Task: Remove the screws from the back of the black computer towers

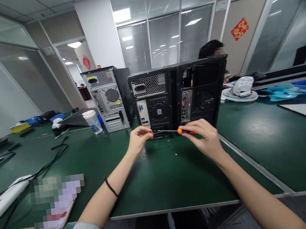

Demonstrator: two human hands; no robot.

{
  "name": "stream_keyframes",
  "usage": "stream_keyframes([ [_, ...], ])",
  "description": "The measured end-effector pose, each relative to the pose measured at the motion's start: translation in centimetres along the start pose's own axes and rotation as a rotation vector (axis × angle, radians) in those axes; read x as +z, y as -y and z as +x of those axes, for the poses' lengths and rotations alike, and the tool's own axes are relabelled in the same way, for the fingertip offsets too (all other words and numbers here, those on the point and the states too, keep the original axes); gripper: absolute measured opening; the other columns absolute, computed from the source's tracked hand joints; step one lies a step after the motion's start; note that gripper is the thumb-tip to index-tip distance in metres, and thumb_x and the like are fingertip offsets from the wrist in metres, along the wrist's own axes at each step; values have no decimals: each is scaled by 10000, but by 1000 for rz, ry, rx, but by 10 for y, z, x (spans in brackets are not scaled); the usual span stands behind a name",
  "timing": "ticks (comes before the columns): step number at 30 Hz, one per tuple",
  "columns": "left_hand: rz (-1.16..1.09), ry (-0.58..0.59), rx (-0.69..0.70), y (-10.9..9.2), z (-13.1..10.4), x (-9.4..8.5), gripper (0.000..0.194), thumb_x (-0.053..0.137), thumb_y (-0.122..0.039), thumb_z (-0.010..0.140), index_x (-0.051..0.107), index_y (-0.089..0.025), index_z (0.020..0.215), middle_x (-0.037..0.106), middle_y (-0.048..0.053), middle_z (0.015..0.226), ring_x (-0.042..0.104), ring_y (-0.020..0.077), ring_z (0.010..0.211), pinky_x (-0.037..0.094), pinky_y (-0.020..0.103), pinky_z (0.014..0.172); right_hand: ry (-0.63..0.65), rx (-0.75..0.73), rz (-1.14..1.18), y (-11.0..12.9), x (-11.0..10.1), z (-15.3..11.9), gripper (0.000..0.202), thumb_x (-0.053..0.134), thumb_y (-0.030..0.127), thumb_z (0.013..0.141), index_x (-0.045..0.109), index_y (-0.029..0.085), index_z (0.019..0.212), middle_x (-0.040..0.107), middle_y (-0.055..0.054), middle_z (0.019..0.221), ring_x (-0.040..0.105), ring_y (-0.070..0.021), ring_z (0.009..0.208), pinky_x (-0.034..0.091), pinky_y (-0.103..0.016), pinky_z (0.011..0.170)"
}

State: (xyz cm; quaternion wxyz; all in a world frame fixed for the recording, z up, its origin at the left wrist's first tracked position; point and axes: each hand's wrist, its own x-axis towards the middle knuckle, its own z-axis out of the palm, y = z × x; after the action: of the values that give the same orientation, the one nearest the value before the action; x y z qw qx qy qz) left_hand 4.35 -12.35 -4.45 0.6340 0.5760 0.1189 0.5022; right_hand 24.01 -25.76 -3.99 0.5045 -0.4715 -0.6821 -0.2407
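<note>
My right hand (206, 134) is closed round the orange handle of a screwdriver (179, 130). Its thin metal shaft points left, nearly level, toward my left fingertips. My left hand (138, 140) is pinched near the shaft's tip; what lies between thumb and fingers is too small to make out. Both hands are raised in front of a black computer case (169, 94), whose rear ports and grilles face me. A second black panel or case (203, 102) with ports stands against its right side. Small bits, perhaps screws (175, 154), lie on the green tabletop (161, 180) below.
A silver computer case (124, 122) and a lidded cup (92, 122) stand at the back left. Black cables (51, 161), a white device (8, 197) and a phone (61, 207) lie left. A white fan (241, 90) sits right, near a person (209, 49) behind the cases.
</note>
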Motion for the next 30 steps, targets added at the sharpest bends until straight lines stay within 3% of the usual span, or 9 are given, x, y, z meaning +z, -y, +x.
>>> stream_keyframes([
  [14,-47,-12,0,-4,-2,3,281,881,-286,421,695,-156,586,640,-28,510,570,59,433,453,154,451,-85,-193,-209,13,1,-2,336,648,75,777,671,266,1052,692,-34,825,527,-158,721,460,-284,656],
  [21,2,-14,24,-2,-1,-1,276,878,-294,436,697,-156,592,653,-22,537,580,67,449,471,173,466,-85,-210,-250,15,1,-1,317,641,90,788,678,282,1037,696,-20,822,503,-155,703,451,-279,652],
  [30,195,-22,82,-3,-1,-7,176,832,-240,510,715,-167,621,671,-3,571,602,97,498,508,214,514,-66,-158,-278,16,0,-2,328,621,155,819,680,384,1047,708,-2,820,537,-165,709,461,-305,663],
])
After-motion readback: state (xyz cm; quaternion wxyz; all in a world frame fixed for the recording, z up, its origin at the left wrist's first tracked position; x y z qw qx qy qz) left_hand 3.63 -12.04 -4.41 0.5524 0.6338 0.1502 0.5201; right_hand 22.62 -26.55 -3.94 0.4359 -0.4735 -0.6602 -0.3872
